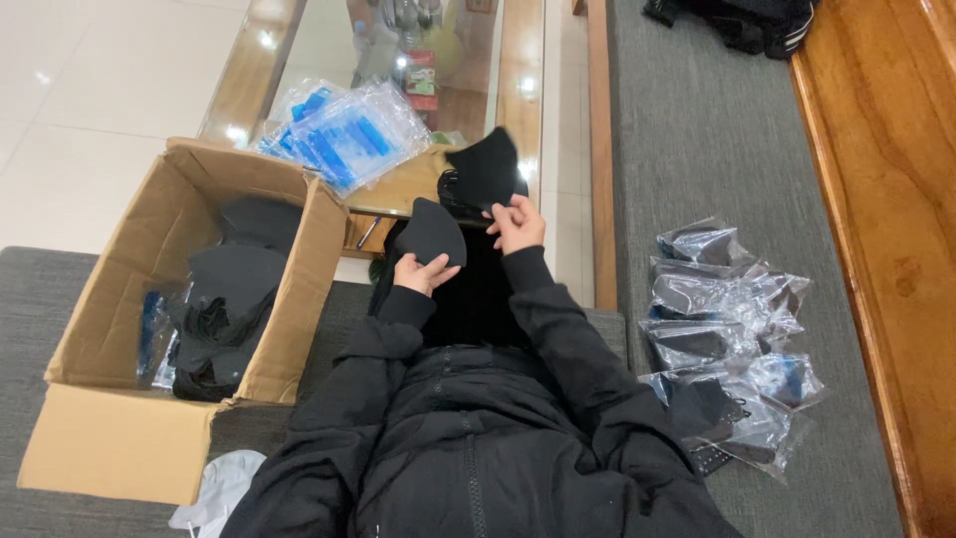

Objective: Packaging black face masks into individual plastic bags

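Note:
My left hand [422, 272] holds a folded black face mask [432, 231] upright over my lap. My right hand [518, 223] grips a second black mask [486, 165] from a small stack with ear loops, raised slightly higher and further out. Both hands emerge from black jacket sleeves and are close together in front of my knees.
An open cardboard box [129, 329] with several loose black masks stands on the grey couch to my left. Empty clear bags with blue print [349, 134] lie on a glass-topped wooden table. Bagged black masks [722, 329] lie on the grey cushion at right, beside a wooden edge.

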